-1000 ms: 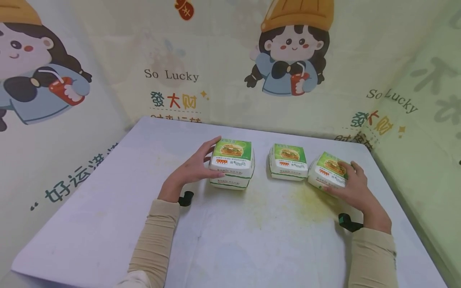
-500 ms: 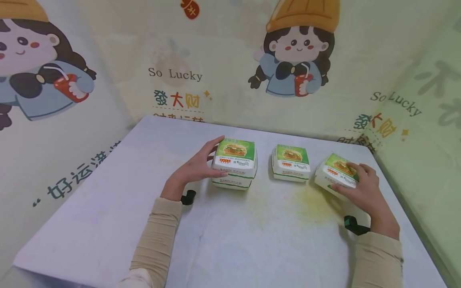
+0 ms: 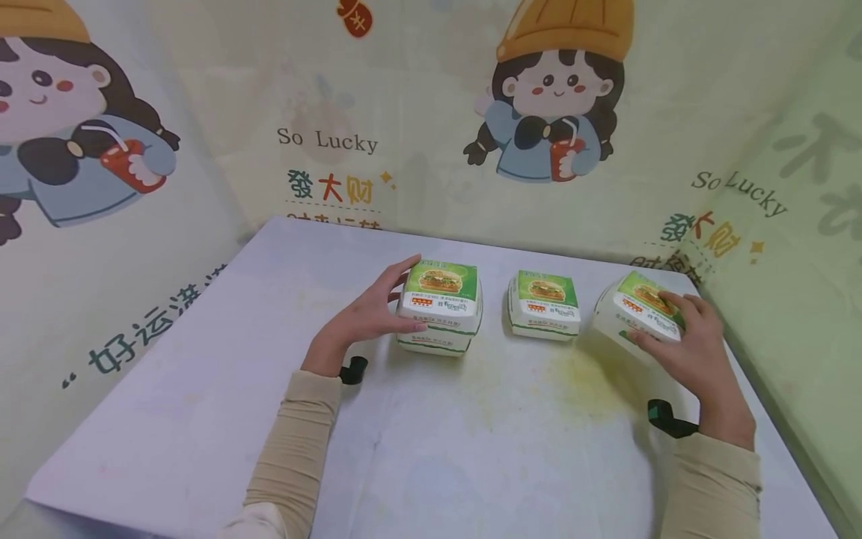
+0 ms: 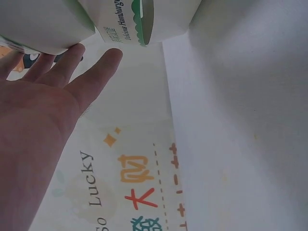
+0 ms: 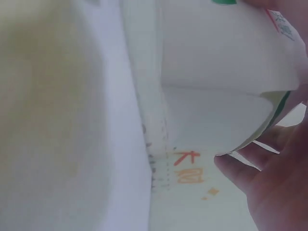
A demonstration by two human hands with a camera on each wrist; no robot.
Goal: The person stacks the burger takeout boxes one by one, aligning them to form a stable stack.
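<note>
Left hand: the left hand (image 3: 364, 311) grips the upper box (image 3: 441, 288) of a stack, thumb across the front, the other fingers spread along its far left side.
Stack: the upper box sits on a lower box (image 3: 434, 346), the pair standing on the white table (image 3: 417, 449), printed lid facing up.
Middle box: one burger box (image 3: 544, 299) stands flat on the table between the two hands, touched by neither.
Right hand: the right hand (image 3: 697, 348) pinches the right-hand box (image 3: 622, 318), thumb at the near side, fingers spread over the top and far side.
Right-hand box: tilted, and from here it looks raised off the tabletop.
Stain: a yellowish patch (image 3: 592, 382) marks the table in front of the middle and right-hand boxes.
Wrists: a black device (image 3: 670, 419) at each, above beige sleeves (image 3: 710, 483).
Backdrop: pale printed cloth (image 3: 431, 112) reading "So Lucky".
</note>
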